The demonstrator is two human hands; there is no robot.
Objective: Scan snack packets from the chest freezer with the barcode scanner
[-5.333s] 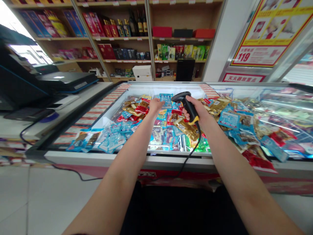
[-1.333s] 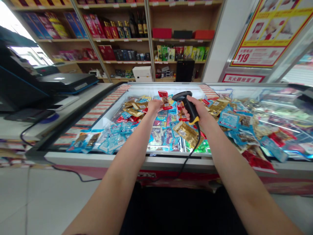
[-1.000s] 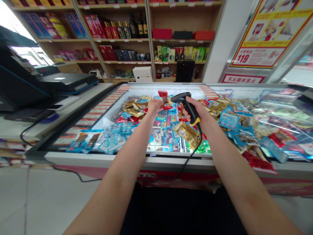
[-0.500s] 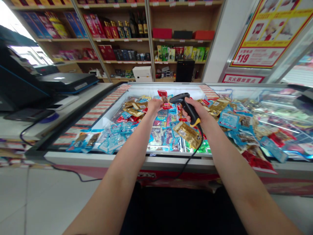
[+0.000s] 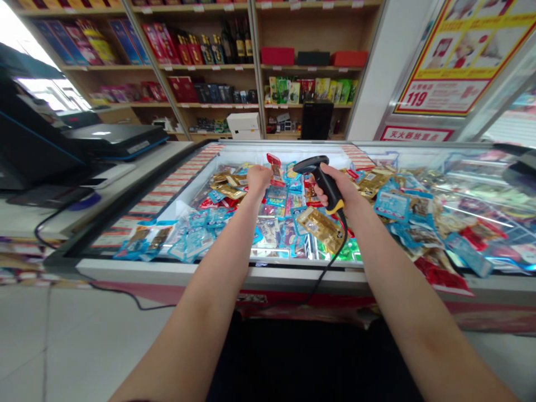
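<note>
My left hand (image 5: 259,178) is closed on a small red snack packet (image 5: 275,166), held upright above the glass top. Wrapped around the handle of a black and yellow barcode scanner (image 5: 324,181) is my right hand (image 5: 341,187). The scanner's head points left toward the packet, a short gap apart. A black cable (image 5: 330,267) runs down from its handle. Just below the scanner lies a gold packet (image 5: 320,228). Blue packets (image 5: 201,234) are heaped to the left, and more blue packets (image 5: 393,205) with gold and red ones are piled to the right.
The packets lie on a glass-topped freezer (image 5: 176,268) with a pale front edge. At the left is a counter with a dark flat device (image 5: 115,139) and a monitor (image 5: 29,128). Stocked shelves (image 5: 209,68) stand behind, beside a wall poster (image 5: 460,61).
My left hand has shifted slightly left and up with the red packet. My right hand and the scanner have moved slightly right.
</note>
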